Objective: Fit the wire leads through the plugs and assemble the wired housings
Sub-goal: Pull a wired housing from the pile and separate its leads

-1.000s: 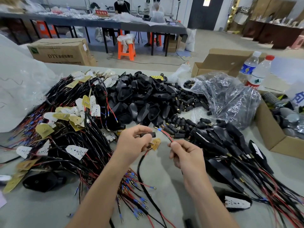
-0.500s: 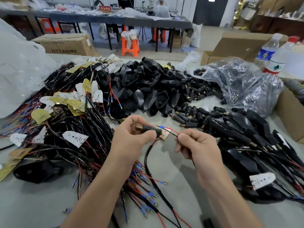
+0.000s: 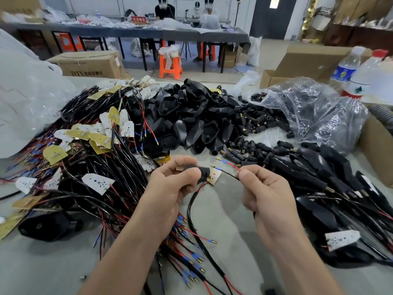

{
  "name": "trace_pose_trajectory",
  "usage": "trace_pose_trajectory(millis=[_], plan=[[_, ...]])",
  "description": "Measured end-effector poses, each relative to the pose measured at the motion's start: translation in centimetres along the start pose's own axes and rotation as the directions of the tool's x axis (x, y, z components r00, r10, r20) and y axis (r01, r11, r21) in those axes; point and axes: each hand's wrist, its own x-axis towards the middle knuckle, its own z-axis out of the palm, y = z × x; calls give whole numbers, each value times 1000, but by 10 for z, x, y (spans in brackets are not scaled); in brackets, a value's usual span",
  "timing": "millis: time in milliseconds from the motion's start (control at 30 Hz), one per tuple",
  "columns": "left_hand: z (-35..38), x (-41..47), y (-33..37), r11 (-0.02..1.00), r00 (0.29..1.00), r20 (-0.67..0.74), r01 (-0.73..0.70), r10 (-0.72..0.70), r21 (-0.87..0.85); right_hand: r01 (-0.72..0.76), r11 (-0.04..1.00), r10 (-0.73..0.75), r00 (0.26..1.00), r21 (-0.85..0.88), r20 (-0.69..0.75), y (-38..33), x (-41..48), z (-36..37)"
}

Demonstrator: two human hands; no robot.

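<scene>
A tangle of wires (image 3: 91,167) covers the left of the worktop (image 3: 225,222). Above the worktop, the left hand (image 3: 170,186) has its fingers curled round a black plug (image 3: 196,170), brass end pointing left. A small board (image 3: 215,176) shows just right of the plug. The right hand (image 3: 270,196) pinches a red lead (image 3: 231,165) and a black lead (image 3: 228,174) between thumb and forefinger, tips near the plug but outside it. Loose housings (image 3: 191,120) are heaped behind; wired ones (image 3: 319,177) lie at right.

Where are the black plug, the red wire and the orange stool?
black plug (image 3: 198,171), head view, middle of its dark body
red wire (image 3: 232,166), head view, its bare red stretch
orange stool (image 3: 162,68), head view, a front leg
</scene>
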Motion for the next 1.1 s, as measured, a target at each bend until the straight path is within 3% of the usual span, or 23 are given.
trace_pose_trajectory(millis=[433,667,833,1000,1100], plan=[[2,-1,-2,999,998,54,25,-24,-21,-83,995,74,985,53,153,-8,-1,-6],[12,-11,-3,986,983,182,2,-32,164,-15,999,19,996,-37,87,-3,-6,5],[22,-14,-11,961,990,121,-105,76,255,23,969,-40,997,-245,-64,11,-11,17],[30,-20,-19,923,990,130,-104,59,371,-127,992,128,986,18,-111,16,-12,27],[31,-20,-19,988,981,191,3,-32,154,-141,982,156,980,124,-124,14,-10,27]])
